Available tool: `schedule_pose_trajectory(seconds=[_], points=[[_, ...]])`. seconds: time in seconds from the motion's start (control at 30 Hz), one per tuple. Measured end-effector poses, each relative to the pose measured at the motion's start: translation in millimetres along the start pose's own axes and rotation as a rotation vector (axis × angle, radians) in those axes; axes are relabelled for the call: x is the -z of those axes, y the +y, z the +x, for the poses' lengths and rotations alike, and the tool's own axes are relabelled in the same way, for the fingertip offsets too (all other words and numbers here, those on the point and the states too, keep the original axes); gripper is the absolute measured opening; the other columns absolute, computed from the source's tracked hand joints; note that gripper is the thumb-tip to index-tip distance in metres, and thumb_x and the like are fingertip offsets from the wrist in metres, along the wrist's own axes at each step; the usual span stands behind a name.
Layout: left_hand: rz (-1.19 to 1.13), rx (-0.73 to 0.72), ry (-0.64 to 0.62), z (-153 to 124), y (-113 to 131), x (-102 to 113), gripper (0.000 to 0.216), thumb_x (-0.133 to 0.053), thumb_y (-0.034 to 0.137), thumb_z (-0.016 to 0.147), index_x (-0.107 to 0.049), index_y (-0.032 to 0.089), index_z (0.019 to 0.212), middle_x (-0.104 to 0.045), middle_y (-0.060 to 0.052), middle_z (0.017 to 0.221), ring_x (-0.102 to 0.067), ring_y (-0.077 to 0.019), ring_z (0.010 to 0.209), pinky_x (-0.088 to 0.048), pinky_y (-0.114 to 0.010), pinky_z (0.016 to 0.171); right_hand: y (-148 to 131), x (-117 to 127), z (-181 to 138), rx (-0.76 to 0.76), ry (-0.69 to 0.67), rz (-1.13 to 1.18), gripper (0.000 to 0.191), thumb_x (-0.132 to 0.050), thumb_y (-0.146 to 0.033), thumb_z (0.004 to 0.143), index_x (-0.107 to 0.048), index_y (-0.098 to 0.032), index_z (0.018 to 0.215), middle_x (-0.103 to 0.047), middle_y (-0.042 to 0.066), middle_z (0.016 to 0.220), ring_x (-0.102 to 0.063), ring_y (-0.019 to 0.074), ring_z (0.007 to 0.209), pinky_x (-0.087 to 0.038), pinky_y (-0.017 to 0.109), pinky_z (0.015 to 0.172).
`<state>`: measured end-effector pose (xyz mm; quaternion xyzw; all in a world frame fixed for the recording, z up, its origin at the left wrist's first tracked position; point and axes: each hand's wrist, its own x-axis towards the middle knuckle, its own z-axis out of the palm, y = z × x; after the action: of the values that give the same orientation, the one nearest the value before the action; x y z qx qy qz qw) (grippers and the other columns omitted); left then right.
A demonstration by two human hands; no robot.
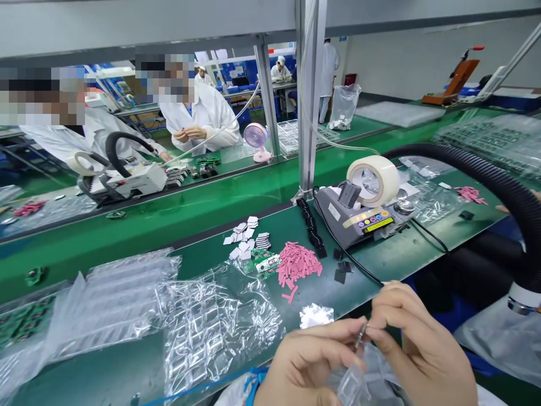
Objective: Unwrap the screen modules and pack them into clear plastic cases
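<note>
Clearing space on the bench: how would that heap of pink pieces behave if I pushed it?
The pink pieces lie loose and small, so they would probably scatter rather than move together. They look light and flat, so unlikely to roll; a few strays sit apart.

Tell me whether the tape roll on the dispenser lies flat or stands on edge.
On edge: the tape roll sits upright on the grey dispenser, its hollow core facing the camera.

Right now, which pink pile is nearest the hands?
The large pile beside the green circuit boards, mid-bench. The small pile at far right and the far-left pile across the belt lie farther off.
</note>
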<state>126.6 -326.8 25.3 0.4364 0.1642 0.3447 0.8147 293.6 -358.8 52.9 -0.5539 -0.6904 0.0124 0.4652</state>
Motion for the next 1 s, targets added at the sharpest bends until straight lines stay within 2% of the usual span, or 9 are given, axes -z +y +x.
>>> schedule_pose_trajectory(seconds=[0.23, 0.5, 0.7, 0.8, 0.9, 1.0], points=[[0.027, -0.041, 0.035, -2, -1, 0, 0.024, -0.072, 0.038, 0.067, -0.075, 0.031, 0.089, -0.066, -0.006, 0.118, -0.059, -0.026, 0.111, -0.045, -0.037, 0.097, -2, -5, -1, -0.026, 0.0, 0.003, 0.026, -0.048, -0.03, 0.09, -0.049, -0.023, 0.065, -0.053, -0.002, 0.059, -0.051, 0.0148, 0.059, -0.043, 0.032, 0.064], [-0.009, 0.025, 0.088, -1, 6, -1, 0.026, -0.076, 0.04, 0.062, -0.076, 0.027, 0.085, -0.064, -0.008, 0.119, -0.056, -0.026, 0.112, -0.041, -0.036, 0.099, 5, -13, -12, 0.035, -0.022, -0.048, 0.015, -0.045, -0.02, 0.089, -0.047, -0.023, 0.075, -0.053, -0.002, 0.066, -0.051, 0.015, 0.065, -0.032, 0.036, 0.084], [-0.116, 0.1, 0.175, -5, 7, 2, 0.027, -0.075, 0.044, 0.062, -0.076, 0.023, 0.079, -0.063, -0.01, 0.116, -0.055, -0.0276, 0.112, -0.037, -0.041, 0.101, 5, -25, -20, 0.057, -0.147, -0.004, 0.014, -0.038, -0.02, 0.09, -0.043, -0.022, 0.077, -0.052, -0.002, 0.07, -0.051, 0.0148, 0.069, -0.026, 0.04, 0.091], [-0.166, 0.091, 0.178, -7, 5, 5, 0.027, -0.075, 0.043, 0.062, -0.076, 0.022, 0.078, -0.063, -0.01, 0.115, -0.054, -0.0272, 0.113, -0.034, -0.041, 0.104, 4, -27, -21, 0.038, -0.128, 0.038, 0.014, -0.039, -0.019, 0.091, -0.043, -0.022, 0.078, -0.051, -0.002, 0.07, -0.052, 0.014, 0.069, -0.026, 0.039, 0.094], [-0.207, 0.071, 0.191, -10, 2, 4, 0.027, -0.075, 0.043, 0.063, -0.076, 0.023, 0.08, -0.061, -0.009, 0.117, -0.052, -0.027, 0.115, -0.034, -0.039, 0.103, 4, -29, -19, 0.034, -0.058, 0.009, 0.006, -0.045, -0.018, 0.088, -0.05, -0.022, 0.089, -0.055, 0.0, 0.077, -0.054, 0.0151, 0.075, -0.028, 0.039, 0.095], [-0.194, 0.028, 0.207, -12, -1, 1, 0.026, -0.074, 0.043, 0.063, -0.076, 0.024, 0.08, -0.06, -0.008, 0.119, -0.051, -0.0275, 0.117, -0.035, -0.038, 0.103, 4, -30, -14, 0.123, -0.038, -0.053, 0.023, -0.048, -0.012, 0.085, -0.055, -0.02, 0.105, -0.061, 0.003, 0.082, -0.057, 0.0165, 0.078, -0.031, 0.042, 0.092]])
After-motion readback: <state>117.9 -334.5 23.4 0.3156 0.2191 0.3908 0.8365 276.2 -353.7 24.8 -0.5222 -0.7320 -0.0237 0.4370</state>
